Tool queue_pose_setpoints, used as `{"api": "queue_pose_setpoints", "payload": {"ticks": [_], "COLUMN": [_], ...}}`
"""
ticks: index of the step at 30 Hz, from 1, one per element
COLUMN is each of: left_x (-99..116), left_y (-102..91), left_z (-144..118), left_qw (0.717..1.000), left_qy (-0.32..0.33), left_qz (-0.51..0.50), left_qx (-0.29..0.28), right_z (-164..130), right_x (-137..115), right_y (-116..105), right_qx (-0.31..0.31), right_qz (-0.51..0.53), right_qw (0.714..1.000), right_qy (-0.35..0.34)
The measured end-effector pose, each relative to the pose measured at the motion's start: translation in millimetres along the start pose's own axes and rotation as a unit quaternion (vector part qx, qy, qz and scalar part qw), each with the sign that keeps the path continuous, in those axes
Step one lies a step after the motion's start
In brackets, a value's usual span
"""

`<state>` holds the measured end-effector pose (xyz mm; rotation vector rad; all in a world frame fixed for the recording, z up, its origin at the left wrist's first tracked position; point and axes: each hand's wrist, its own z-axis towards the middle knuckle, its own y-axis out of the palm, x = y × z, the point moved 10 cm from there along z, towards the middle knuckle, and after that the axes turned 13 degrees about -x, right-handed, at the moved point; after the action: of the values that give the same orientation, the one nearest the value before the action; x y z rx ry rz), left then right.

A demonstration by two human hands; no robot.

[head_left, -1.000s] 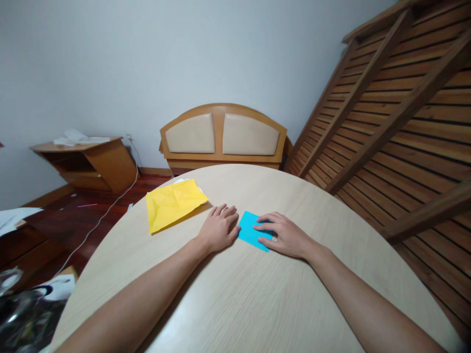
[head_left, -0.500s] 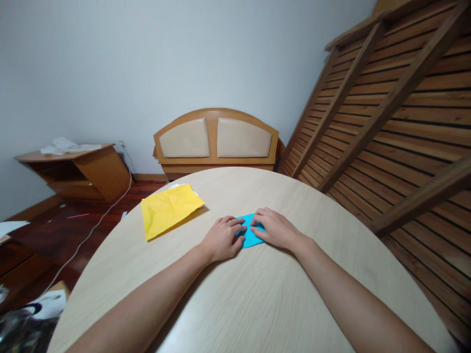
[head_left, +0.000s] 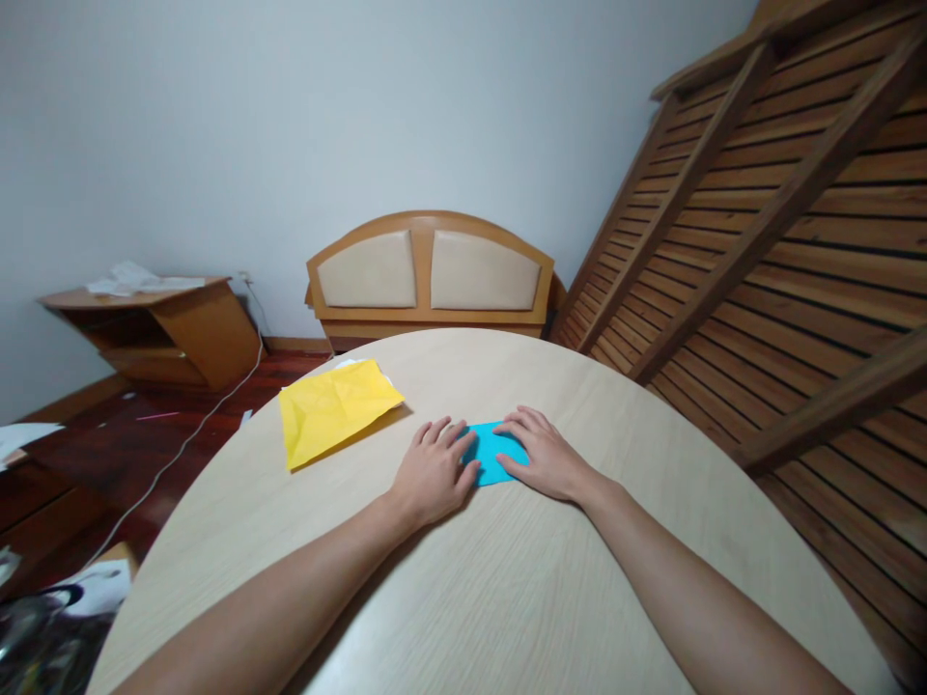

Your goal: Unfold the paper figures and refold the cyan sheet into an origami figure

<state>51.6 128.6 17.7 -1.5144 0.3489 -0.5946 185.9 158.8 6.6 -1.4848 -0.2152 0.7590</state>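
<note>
On pale tabletop (head_left: 550, 598), left hand (head_left: 433, 471) and right hand (head_left: 548, 454) touch blue paper (head_left: 488, 458).

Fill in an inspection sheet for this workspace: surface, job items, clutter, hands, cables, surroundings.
Surface: pale wood-grain table with a curved far edge.
Job items: blue sheet, lying on the table, its sides partly covered by fingers.
Clutter: creased yellow sheet to the left, with white paper showing behind its far edge.
Hands: left hand at the blue sheet's left side, right hand on its right side; fingers spread.
Cables: white cable across the floor, left of the table.
Surroundings: padded headboard ahead, slatted wooden frame leaning at right, wooden cabinet at left.
</note>
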Motion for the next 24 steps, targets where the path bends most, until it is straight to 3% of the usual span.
{"api": "queue_pose_setpoints", "payload": {"ticks": [4,8,13,24], "left_x": [-8.1,-17.5,2.8,1.7], "left_y": [8.7,5.8,3.4,-1.6], "left_z": [3.9,1.8,-0.9,0.5], "left_qw": [0.999,0.997,0.998,0.998], "left_qy": [-0.022,-0.069,0.046,0.054], "left_qz": [-0.014,-0.017,-0.037,-0.038], "left_qx": [-0.021,0.003,-0.011,0.004], "right_z": [-0.2,-0.9,-2.3,-1.5], "right_x": [5.1,2.1,-1.3,-12.4], "right_y": [2.9,0.7,-0.3,1.7], "right_qx": [-0.012,-0.007,-0.008,0.006], "right_qz": [0.0,-0.012,-0.015,0.007], "right_qw": [1.0,1.0,1.0,1.0], "right_qy": [0.023,0.026,0.02,-0.019]}}
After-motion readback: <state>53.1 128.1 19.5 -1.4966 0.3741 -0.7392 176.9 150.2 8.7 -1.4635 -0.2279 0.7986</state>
